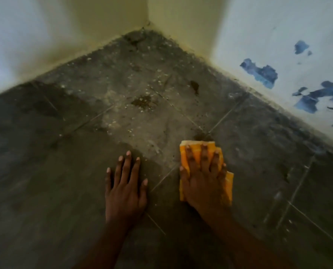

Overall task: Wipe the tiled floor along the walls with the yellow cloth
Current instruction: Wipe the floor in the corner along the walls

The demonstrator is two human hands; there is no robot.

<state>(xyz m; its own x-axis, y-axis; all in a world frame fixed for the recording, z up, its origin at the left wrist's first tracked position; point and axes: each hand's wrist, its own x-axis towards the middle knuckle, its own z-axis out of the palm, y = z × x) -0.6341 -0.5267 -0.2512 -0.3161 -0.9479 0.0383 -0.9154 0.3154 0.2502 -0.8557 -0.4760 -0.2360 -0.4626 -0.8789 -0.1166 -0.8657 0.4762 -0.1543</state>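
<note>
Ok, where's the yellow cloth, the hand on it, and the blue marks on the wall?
yellow cloth [197,144]: head view, near its top edge.
right hand [204,183]: head view, back of the hand.
blue marks [262,74]: head view, middle of one big patch.

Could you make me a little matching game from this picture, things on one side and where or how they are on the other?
Things:
1. left hand
2. right hand
3. yellow cloth
4. right-side wall

Places or states:
A. blue patches showing through pale paint
B. flat on the bare tiled floor
C. fingers spread, pressing on the cloth
D. folded, lying under a hand

Pairs: 1-B, 2-C, 3-D, 4-A
</note>
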